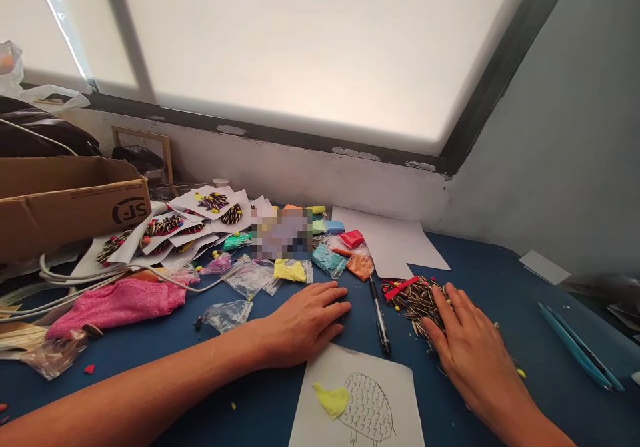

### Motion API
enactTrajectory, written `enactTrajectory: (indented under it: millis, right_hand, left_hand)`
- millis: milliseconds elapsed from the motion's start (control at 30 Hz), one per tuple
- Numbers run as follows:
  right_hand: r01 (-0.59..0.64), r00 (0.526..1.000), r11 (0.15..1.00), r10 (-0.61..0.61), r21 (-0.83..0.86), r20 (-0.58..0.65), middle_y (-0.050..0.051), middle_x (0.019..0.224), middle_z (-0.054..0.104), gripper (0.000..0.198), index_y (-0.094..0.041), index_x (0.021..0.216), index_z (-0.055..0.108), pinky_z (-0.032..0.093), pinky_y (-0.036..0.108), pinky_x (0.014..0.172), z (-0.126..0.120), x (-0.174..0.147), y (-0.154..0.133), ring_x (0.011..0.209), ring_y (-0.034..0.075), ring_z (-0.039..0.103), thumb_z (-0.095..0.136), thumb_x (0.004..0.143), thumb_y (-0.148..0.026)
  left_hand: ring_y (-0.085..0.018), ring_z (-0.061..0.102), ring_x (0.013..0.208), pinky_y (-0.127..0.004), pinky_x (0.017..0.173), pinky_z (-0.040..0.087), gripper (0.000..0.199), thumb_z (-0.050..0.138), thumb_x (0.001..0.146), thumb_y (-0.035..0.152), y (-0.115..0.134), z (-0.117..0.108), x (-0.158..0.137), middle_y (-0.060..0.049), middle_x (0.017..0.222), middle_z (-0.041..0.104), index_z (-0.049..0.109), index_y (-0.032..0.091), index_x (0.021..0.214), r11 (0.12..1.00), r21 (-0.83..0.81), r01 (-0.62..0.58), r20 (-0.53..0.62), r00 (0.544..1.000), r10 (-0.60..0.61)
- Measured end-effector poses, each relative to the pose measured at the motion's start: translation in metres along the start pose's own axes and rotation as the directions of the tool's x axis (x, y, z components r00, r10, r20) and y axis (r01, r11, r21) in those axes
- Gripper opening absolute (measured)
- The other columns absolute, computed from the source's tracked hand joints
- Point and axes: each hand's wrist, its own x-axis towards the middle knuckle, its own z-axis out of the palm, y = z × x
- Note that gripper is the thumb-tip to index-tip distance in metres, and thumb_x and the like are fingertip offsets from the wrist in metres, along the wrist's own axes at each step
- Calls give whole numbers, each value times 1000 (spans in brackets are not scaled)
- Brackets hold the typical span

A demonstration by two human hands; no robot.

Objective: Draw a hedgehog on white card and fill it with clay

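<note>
Room lies left of the blue tool (575, 346); 1 pen (379, 317) and seeds (415, 300) obstruct between the hands (310, 324).

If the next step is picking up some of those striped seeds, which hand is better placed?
Probably the right hand: its fingers lie over the edge of the seed pile. The left hand is farther off, with the black pen between it and the pile.

Looks like a craft corner, in a home or a workshop; cannot tell which. Sits beside a window (310, 47) and shows a blue worktop (500, 267) with bagged coloured clay (329, 260), a heap of seeds (417, 304), a drawing (369, 407), seed-covered paper pictures (213, 202) and a pen (379, 314).
</note>
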Motion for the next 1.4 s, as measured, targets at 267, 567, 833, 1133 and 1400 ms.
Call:
enactTrajectory:
  millis: [267, 567, 833, 1133, 1400]
  right_hand:
    - [7, 996, 999, -10, 32, 88, 15, 141, 55, 64, -21, 135, 58, 45, 52, 100, 6, -19, 15, 131, 33, 48, 29, 93, -60]
    - [30, 995, 994, -39, 103, 90, 17, 142, 53, 60, -17, 135, 58, 50, 52, 96, -13, -13, 12, 126, 33, 54, 26, 97, -51]
    - [238, 970, 951, -242, 196, -2, 13, 140, 56, 49, -15, 131, 61, 45, 51, 104, -25, -7, -20, 131, 29, 49, 31, 100, -39]
    - [370, 920, 895, -391, 249, 37, 10, 97, 68, 31, -21, 117, 69, 56, 38, 78, -27, 19, -53, 87, 22, 64, 49, 93, -25]
    - [366, 926, 912, -377, 186, 26, 11, 98, 68, 31, -18, 114, 69, 53, 38, 81, -19, 52, -58, 90, 23, 63, 45, 95, -22]
  left_hand:
    - [-31, 45, 133, -48, 109, 40, 39, 45, 95, 29, -1, 3, 0, -15, 141, 51, 58, 13, 128, 1000, -1, 3, -11, 1000, -3]
    - [-20, 47, 133, -38, 112, 38, 41, 31, 102, 35, -5, -8, 3, -8, 138, 55, 60, 18, 126, 962, -243, 126, 19, 992, -125]
    - [-24, 42, 136, -40, 113, 37, 41, 38, 100, 35, 18, -17, 2, -11, 142, 50, 57, 16, 130, 974, -226, 18, 75, 997, -1]
    - [-29, 38, 138, -46, 113, 36, 40, 44, 97, 32, 23, -7, -2, -13, 145, 47, 55, 16, 132, 981, -176, -78, 107, 989, 98]
    - [-29, 42, 136, -44, 113, 36, 38, 43, 97, 29, 23, -1, -2, -12, 142, 51, 57, 15, 129, 985, -129, -115, 53, 991, 123]
